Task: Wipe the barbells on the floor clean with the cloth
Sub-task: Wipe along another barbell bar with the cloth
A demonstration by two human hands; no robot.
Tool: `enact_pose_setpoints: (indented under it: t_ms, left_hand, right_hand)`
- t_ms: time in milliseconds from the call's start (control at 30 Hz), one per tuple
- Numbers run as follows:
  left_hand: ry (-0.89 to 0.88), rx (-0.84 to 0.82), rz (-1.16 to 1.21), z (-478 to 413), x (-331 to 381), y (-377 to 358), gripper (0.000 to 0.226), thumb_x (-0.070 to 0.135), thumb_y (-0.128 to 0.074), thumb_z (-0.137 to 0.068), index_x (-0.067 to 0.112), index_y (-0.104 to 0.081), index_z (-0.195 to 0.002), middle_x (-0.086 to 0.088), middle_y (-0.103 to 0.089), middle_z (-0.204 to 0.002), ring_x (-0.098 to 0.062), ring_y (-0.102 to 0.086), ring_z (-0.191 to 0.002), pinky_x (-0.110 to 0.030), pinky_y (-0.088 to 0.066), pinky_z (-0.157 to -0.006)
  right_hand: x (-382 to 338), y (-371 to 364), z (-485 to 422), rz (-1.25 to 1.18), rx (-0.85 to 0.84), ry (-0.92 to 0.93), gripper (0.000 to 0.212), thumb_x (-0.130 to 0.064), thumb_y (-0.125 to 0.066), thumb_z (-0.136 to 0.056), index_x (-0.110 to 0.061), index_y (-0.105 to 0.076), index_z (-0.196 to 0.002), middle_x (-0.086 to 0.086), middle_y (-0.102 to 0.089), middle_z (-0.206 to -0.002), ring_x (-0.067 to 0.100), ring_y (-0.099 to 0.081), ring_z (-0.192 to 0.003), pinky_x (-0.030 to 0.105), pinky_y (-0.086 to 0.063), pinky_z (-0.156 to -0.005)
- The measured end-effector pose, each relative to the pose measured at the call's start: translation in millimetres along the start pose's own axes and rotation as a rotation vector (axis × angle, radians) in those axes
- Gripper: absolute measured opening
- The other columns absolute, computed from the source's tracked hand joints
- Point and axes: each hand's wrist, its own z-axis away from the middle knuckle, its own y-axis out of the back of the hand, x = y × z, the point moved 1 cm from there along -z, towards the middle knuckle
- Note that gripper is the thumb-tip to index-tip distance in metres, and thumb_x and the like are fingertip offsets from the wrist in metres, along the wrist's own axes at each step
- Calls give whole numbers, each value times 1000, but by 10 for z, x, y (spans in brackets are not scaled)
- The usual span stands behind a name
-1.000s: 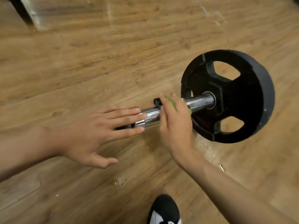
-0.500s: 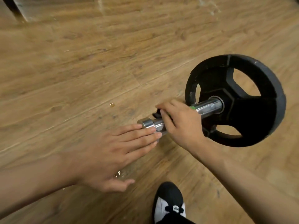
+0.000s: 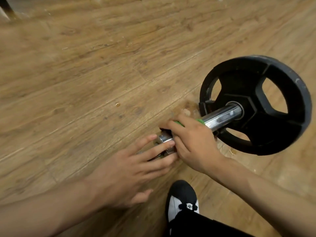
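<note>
Chrome barbell [image 3: 222,117] low on the wooden floor [image 3: 85,82], bright and streaked with reflections, slanting up to the right into a black weight plate [image 3: 273,134] standing on edge, dusty at the rim. Green cloth [image 3: 178,123] over the bar near its free end, mostly hidden, only two slivers showing. Right hand [image 3: 195,146] on top, fingers [image 3: 174,128] curled round cloth and bar together. Left hand [image 3: 126,171] flat and low, fingers [image 3: 162,147] straight, slightly spread, tips touching the bar's end. Black-and-white shoe [image 3: 181,199] just below both hands.
</note>
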Motion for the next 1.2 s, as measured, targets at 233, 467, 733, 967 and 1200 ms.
enact_pose_setpoints:
  t_ms: [233,467,733,967,1200]
  left_hand:
    - [22,33,-45,-9,48,26,94,57,-56,-92,11,-22,-166,-4,-15,-175,-30,-9,-162,-55,-4,-129]
    - [38,25,24,5,-59,-5,91,60,-56,-92,15,-26,-166,-3,-12,-176,-29,-8,-162,-56,-7,-128]
    - [78,72,151,22,-363,-9,87,65,-50,-95,20,-26,-166,3,-14,-175,-24,-8,-162,-53,-7,-129]
    - [109,95,220,27,-659,3,85,61,-56,-96,15,-34,-163,-6,-23,-173,-30,-13,-162,-51,-18,-128]
    - [155,92,358,19,-1034,-20,80,62,-57,-95,20,-38,-161,-1,-27,-172,-29,-19,-161,-54,-25,-126]
  right_hand:
    - [1115,178,390,56,312,-177,40,-14,-46,-102,-6,-62,-138,14,-65,-133,27,-59,-127,52,-47,-105]
    - [321,-221,148,-53,411,-105,38,-14,-41,-104,-3,-69,-128,15,-65,-128,28,-60,-121,35,-38,-113]
    - [1173,-66,35,-58,574,-374,41,-8,-43,-103,-6,-57,-141,16,-61,-137,31,-52,-136,54,-25,-125]
    - [247,-468,-184,-107,409,262,42,-8,-45,-102,-5,-60,-141,18,-60,-142,35,-54,-137,54,-35,-119]
    - [1259,-387,-458,-85,701,-115,42,-5,-41,-104,-3,-49,-145,22,-52,-150,39,-44,-145,65,-34,-115]
